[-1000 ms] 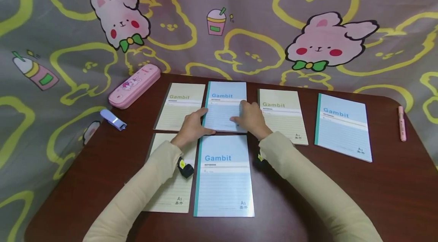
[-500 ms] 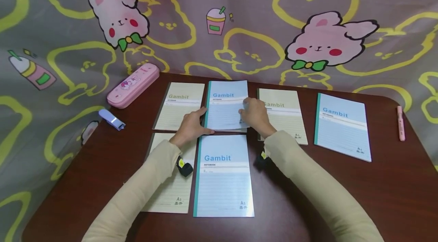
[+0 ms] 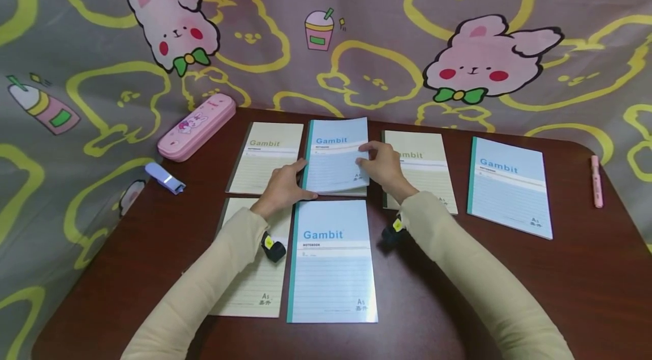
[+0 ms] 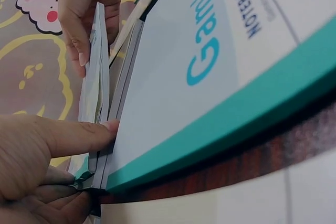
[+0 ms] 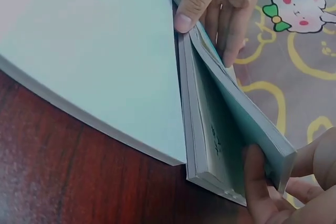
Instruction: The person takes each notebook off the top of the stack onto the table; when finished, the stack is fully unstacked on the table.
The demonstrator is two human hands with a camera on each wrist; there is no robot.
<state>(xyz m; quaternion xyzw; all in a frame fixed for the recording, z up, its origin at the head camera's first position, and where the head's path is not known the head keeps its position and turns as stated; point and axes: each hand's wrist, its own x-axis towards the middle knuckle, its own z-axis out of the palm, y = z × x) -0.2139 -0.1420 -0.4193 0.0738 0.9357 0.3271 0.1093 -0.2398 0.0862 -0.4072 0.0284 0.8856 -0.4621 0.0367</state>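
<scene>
In the head view the back-centre blue Gambit notebook [image 3: 336,163] is tilted, its right side raised off a cream notebook [image 3: 363,192] beneath. My right hand [image 3: 385,167] pinches its right edge between thumb and fingers; the right wrist view shows the wedge-shaped gap under the raised notebook [image 5: 262,124]. My left hand [image 3: 282,187] rests at the stack's lower left corner, its thumb [image 4: 86,137] lying straight along the bottom edges and its fingers by the spine. Directly in front lies another blue notebook [image 3: 333,269], flat on the table.
Cream notebooks lie at back left [image 3: 267,162], front left [image 3: 249,286] under the left forearm, and right [image 3: 420,179]. A blue notebook [image 3: 509,190] lies further right, then a pink pen [image 3: 596,181]. A pink pencil case [image 3: 196,129] and lilac clip-like item [image 3: 165,177] sit left.
My right hand has closed on the upper blue notebook's right edge, shifted slightly right and raised that side, exposing the cream one beneath. My left hand has stayed at the corner.
</scene>
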